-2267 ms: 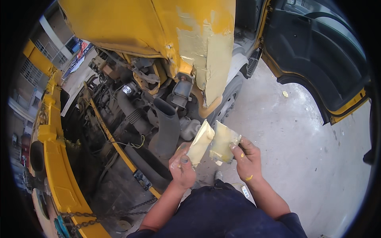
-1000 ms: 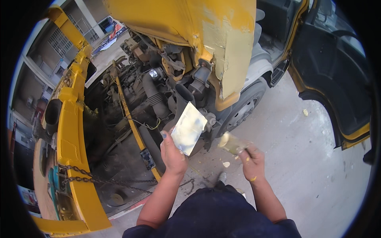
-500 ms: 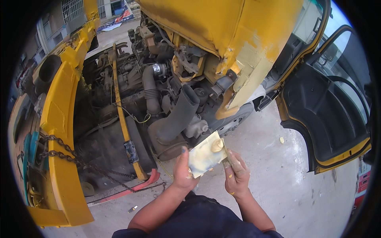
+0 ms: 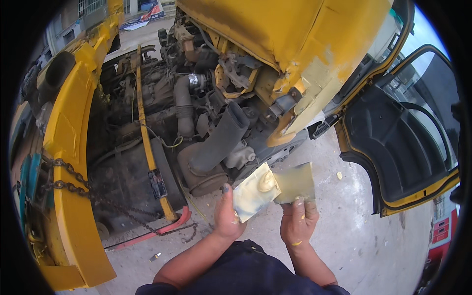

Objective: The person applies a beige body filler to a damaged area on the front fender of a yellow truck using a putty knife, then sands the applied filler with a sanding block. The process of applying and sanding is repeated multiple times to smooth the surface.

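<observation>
My left hand (image 4: 228,216) grips a flat board (image 4: 244,202) smeared with pale yellow filler paste, thumb up along its near edge. A thick swirl of paste (image 4: 267,182) sits at the board's right side. In my right hand (image 4: 299,222) is a thin, greyish, paste-stained spreader (image 4: 297,183), its thumb pressed on the lower edge. The spreader's left edge meets or overlaps the board beside the paste. Yellow smears mark the right hand. Beyond both hands, the yellow truck cab (image 4: 275,29) carries a patch of pale filler (image 4: 314,88) on its lower corner.
A dark intake duct (image 4: 221,140) and engine parts lie ahead under the tilted cab. To the right an opened cab door (image 4: 398,132) hangs. At left stands a yellow beam (image 4: 69,147) with a rusty chain (image 4: 73,187); a red bar (image 4: 152,235) lies low.
The spreader has turned from edge-on to broad face showing, as my right hand rotated slightly outward. The paste swirl on the board has changed shape. My left hand still holds the board.
</observation>
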Motion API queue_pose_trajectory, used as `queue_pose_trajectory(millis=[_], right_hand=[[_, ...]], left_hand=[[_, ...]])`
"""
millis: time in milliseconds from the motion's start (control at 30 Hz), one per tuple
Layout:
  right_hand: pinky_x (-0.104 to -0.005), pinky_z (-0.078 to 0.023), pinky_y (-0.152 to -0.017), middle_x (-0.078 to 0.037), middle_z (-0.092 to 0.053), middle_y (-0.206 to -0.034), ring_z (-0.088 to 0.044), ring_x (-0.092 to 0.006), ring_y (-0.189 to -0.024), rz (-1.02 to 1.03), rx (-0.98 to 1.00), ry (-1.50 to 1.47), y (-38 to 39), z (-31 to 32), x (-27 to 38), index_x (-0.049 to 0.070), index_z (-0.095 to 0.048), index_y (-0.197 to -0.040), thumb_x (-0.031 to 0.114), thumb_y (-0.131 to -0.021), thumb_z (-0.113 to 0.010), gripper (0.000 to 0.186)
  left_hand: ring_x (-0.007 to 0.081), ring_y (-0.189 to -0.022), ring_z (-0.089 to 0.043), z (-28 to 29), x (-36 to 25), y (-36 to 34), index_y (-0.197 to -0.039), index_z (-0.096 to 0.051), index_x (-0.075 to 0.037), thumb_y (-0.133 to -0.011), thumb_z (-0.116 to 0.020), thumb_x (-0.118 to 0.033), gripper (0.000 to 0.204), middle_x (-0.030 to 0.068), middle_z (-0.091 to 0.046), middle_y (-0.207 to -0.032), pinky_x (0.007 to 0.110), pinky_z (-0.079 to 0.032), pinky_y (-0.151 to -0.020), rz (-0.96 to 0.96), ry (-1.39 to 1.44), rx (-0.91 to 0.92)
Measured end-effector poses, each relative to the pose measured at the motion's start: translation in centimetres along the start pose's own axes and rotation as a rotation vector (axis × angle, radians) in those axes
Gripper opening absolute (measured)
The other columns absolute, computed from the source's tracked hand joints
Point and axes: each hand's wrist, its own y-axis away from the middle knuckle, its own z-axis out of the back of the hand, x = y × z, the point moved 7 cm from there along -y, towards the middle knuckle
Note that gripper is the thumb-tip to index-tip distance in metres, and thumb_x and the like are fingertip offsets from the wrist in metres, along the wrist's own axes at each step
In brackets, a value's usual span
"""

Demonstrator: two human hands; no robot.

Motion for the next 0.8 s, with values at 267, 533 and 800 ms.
queue_pose_trajectory(millis=[267,533,800], right_hand=[[-0.0398,-0.054,-0.114,-0.02,-0.076,-0.14,-0.073,-0.0315,-0.13,0.058,0.243,0.972,-1.0,3.1,-1.4,-0.003,-0.074,-0.14,0.001,-0.113,-0.063,0.03],[-0.0546,-0.057,-0.114,-0.015,-0.072,-0.145,-0.069,-0.0422,-0.131,0.623,0.678,1.21,-3.3,-3.9,4.9,0.017,-0.079,-0.142,-0.009,-0.085,-0.072,0.064],[-0.0604,-0.052,-0.122,-0.009,-0.068,-0.144,-0.065,-0.0348,-0.135,0.609,1.056,1.34,-2.6,-3.7,1.6,0.03,-0.078,-0.143,-0.005,-0.079,-0.075,0.073]], left_hand=[[0.033,-0.143,-0.069,0.8,-5.1,0.1,-0.16,-0.055,0.011,-0.124,-0.036,-0.057,0.079,0.021,-0.069,-0.156,0.048,-0.051,-0.126,-0.179,-0.085,-0.022],[0.0285,-0.129,-0.076,1.0,-4.5,0.6,-0.151,-0.062,0.012,-0.125,-0.039,-0.055,0.075,0.0204,-0.075,-0.144,0.042,-0.058,-0.114,-0.211,-0.308,-0.113],[0.0267,-0.122,-0.078,1.8,-4.4,0.8,-0.146,-0.065,0.014,-0.125,-0.042,-0.052,0.073,0.0204,-0.077,-0.138,0.039,-0.059,-0.11,-0.345,-0.487,-0.295]])
